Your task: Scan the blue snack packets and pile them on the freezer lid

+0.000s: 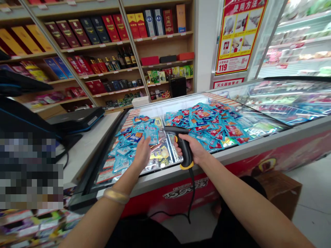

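My left hand (142, 151) pinches a small blue snack packet (151, 134) by its lower edge, above the glass-topped freezer. In my right hand (192, 148) is a black and yellow barcode scanner (185, 150), gripped by its handle with its head turned toward the packet. A black cable (192, 193) hangs from the scanner's base and curves off to the left. Blue packets lie in a smaller pile (124, 148) left of my left hand. A larger heap of blue and red packets (207, 120) spreads beyond and right of the scanner.
The freezer's pale front rim (232, 155) runs between me and the packets. A counter (85, 151) with a black device stands at the left. Shelves (108, 44) of boxed goods line the back. A cardboard box (279, 189) sits on the floor at right.
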Available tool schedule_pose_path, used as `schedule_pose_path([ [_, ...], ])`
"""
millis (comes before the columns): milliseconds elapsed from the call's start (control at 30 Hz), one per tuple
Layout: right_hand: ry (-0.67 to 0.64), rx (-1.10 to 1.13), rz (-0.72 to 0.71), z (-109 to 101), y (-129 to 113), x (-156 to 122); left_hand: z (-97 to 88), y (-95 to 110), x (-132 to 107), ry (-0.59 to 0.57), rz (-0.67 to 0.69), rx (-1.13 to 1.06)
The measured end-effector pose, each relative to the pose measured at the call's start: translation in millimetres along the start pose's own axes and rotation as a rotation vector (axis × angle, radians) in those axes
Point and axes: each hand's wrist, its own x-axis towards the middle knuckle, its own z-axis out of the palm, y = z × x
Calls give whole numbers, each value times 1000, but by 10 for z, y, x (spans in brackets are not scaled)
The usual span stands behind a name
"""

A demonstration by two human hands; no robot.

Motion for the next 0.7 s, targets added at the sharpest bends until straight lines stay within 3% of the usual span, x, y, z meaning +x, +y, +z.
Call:
schedule_pose_path([
  [100,42,50,-121,-138,-146,-141,189,82,50,-49,170,200],
  [167,82,64,-202,-254,-272,-257,423,149,130,-109,302,305],
  [333,161,105,-370,-532,-608,-588,1234,214,383,-388,570,526],
  [433,193,132,-446,-691,-777,-784,1700,117,461,-531,745,719],
  [500,213,154,-489,-803,-868,-893,1949,19,447,-561,830,880],
  [600,245,204,-527,-976,-964,-1005,2202,-121,343,-574,882,1209],
  [700,267,251,-543,-1116,-1004,-1048,2318,-204,227,-619,879,1471],
])
